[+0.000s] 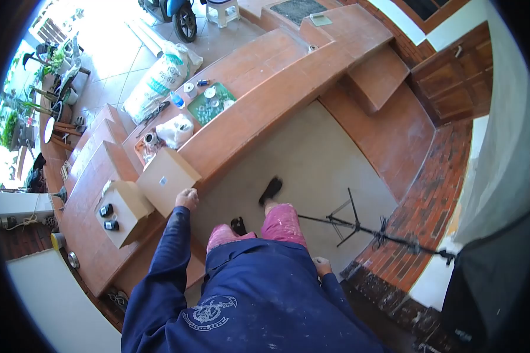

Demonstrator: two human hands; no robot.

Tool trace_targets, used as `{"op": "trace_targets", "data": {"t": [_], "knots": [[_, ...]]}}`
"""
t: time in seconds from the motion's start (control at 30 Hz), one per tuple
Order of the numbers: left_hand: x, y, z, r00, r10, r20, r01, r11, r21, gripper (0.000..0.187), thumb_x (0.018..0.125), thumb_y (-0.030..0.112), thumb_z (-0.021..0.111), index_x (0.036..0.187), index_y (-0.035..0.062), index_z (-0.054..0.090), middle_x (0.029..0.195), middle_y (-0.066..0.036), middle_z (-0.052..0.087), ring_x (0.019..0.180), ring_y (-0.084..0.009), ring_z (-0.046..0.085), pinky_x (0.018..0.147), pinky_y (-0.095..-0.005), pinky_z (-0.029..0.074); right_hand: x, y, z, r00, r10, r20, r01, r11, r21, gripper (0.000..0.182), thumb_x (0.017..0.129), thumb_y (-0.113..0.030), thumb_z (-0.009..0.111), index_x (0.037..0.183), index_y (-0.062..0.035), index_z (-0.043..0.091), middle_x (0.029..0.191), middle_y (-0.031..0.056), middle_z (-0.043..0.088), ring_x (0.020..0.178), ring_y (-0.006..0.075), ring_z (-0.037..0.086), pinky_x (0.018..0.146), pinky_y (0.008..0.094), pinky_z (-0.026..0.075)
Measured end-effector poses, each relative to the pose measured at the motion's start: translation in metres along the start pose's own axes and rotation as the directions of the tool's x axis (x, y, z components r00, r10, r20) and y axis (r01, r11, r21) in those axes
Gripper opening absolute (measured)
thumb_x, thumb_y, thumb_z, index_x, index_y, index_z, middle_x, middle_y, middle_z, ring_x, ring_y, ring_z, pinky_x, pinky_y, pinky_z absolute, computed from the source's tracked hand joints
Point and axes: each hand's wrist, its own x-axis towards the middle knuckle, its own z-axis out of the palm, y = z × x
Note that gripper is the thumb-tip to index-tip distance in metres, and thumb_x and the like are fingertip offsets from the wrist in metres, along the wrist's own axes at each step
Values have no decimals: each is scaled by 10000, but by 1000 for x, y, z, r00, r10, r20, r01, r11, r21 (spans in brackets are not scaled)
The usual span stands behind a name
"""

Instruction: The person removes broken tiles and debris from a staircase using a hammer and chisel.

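My left hand (186, 199) reaches out at the end of a dark blue sleeve and rests against the lower corner of a plain brown cardboard box (167, 179) that sits on the reddish tiled ledge (265, 112); from up here I cannot tell whether my fingers are curled over the edge or only pressed to it. The box is shut, with a small pale label on its top face, too small to read. My right hand (320, 264) hangs by my hip, curled into a loose fist around nothing I can see.

Just left of that box stands a second cardboard box with its flap open (125, 210); two small black round pieces (108, 216) lie on its face. Farther along the ledge sits a knotted white plastic bag (175, 129), its contents hidden, and beyond it a green square tray (212, 103) bearing several small white round lids or rolls. A large white woven sack (157, 79) with green print lies tilted on the pale floor tiles; the lettering is too blurred to read.

On the grey concrete floor near my feet lies a thin black metal tripod stand (359, 226), tipped over beside the brick border
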Motion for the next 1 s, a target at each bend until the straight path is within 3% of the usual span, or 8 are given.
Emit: {"op": "trace_targets", "data": {"t": [0.17, 0.27, 0.3, 0.33, 0.57, 0.87, 0.9, 1.0], "knots": [[94, 59, 55, 992, -8, -122, 8, 1000, 0, 181, 915, 221, 571, 977, 67, 643, 702, -10, 590, 572, -115, 557, 485, -262, 445, 132, -28, -48, 993, -120, -20, 118, 987, -105, 226, 810, -234, 610, 861, -40, 714, 814, 113, 702, 745, 200, 671, 703, 354, 534], [135, 35, 58, 958, -238, 162, 256, 962, -99, 191, 914, 239, 569, 943, 68, 648, 686, -4, 576, 596, -114, 561, 491, -265, 446, 228, -38, -107, 649, -701, 296, 680, 358, -640, 168, 834, -201, 598, 822, -58, 686, 749, 73, 678, 676, 182, 662, 581, 351, 535], [139, 20, 64, 891, -323, 320, 376, 919, -118, 196, 913, 245, 569, 926, 67, 651, 678, -1, 570, 605, -113, 562, 491, -266, 445, 229, -78, -133, 940, -329, 93, 342, 910, -235, 145, 867, -195, 596, 846, -64, 655, 737, 76, 659, 653, 172, 651, 553, 337, 526], [112, 39, 96, 947, -305, 104, 300, 952, 59, 212, 908, 249, 576, 928, 57, 663, 705, -21, 600, 643, -128, 582, 530, -279, 467, 230, -148, -166, 975, 176, 138, -208, 937, 279, 126, 900, -189, 593, 871, -70, 624, 725, 79, 640, 629, 162, 640, 524, 323, 517], [74, 16, 122, 996, 43, -74, 12, 786, 619, 247, 889, 204, 597, 1032, 26, 691, 911, -101, 711, 844, -171, 652, 770, -329, 505, 334, -283, -325, 997, -38, -69, 63, 908, 414, 130, 919, -180, 575, 921, -53, 604, 729, 47, 616, 575, 127, 611, 467, 247, 499], [195, 55, 158, 997, -69, 44, 64, 993, 104, 277, 879, 271, 606, 1036, 64, 700, 884, -70, 716, 829, -142, 651, 754, -319, 503, 405, -359, -304, 995, -36, 92, 9, 959, 283, 134, 905, -155, 592, 894, -26, 626, 727, 64, 622, 580, 127, 614, 492, 242, 500], [213, 74, 167, 1000, -19, -24, 27, 890, 455, 276, 879, 261, 623, 1007, 33, 710, 879, -74, 718, 816, -148, 650, 741, -308, 506, 414, -378, -299, 990, -36, 138, -1, 966, 258, 132, 902, -153, 595, 888, -27, 629, 728, 65, 624, 586, 125, 616, 497, 242, 501], [266, 148, 210, 990, -130, -47, 138, 949, 282, 263, 877, 237, 638, 993, 13, 714, 882, -97, 718, 814, -154, 650, 754, -305, 510, 453, -469, -297, 986, -122, 115, 90, 964, 251, 129, 895, -147, 596, 874, -27, 638, 728, 46, 628, 604, 108, 613, 519, 238, 495]]}}
